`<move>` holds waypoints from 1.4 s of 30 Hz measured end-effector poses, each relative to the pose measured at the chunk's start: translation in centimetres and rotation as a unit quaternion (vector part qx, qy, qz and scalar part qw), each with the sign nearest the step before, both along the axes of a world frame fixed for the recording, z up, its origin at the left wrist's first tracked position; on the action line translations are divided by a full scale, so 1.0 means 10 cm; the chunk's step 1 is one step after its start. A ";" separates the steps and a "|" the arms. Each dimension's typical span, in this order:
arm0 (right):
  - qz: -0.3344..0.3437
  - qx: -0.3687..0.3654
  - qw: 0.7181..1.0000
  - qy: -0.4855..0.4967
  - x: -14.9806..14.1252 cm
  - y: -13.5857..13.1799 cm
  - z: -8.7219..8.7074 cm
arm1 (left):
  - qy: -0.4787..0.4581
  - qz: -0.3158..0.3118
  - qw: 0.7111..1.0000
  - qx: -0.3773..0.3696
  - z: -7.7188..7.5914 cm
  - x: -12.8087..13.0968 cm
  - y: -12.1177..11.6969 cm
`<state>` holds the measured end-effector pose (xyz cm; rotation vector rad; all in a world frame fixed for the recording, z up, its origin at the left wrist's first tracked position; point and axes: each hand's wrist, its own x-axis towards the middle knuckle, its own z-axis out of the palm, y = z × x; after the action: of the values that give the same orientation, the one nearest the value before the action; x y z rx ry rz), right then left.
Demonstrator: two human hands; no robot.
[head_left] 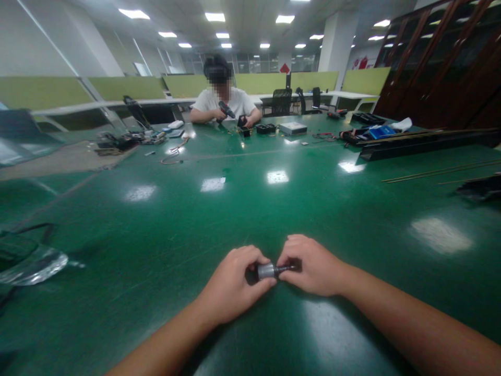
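Near: left hand (235,282) pinched silver part (266,271), right hand (315,265) pinched dark rod (284,268). Shiny table (242,214) looked slippery; loose fingers could have let part roll far.

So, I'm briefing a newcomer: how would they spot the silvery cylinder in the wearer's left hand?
Start at the big green table and find its near side, where the wearer's left hand and right hand come close together. The small cylinder sits in the left hand's pinch. Its silver-grey body sets it apart from the thin dark shaft at the right hand.
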<state>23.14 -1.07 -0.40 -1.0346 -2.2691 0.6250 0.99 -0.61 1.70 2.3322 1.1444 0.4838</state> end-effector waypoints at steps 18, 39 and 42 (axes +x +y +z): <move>-0.003 0.000 1.000 -0.018 0.08 0.00 0.03 | -0.009 -0.007 1.000 0.000 -0.03 -0.02 0.00; 0.001 -0.009 0.999 -0.037 0.14 0.01 0.09 | -0.009 0.000 1.000 -0.014 -0.02 -0.03 0.00; 0.004 -0.013 0.999 -0.041 0.15 0.01 0.10 | -0.011 -0.001 1.000 -0.015 -0.02 -0.03 0.00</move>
<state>24.67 -0.96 0.56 -1.0828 -2.3416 0.6277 0.68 -0.65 1.48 2.2970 1.1304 0.4879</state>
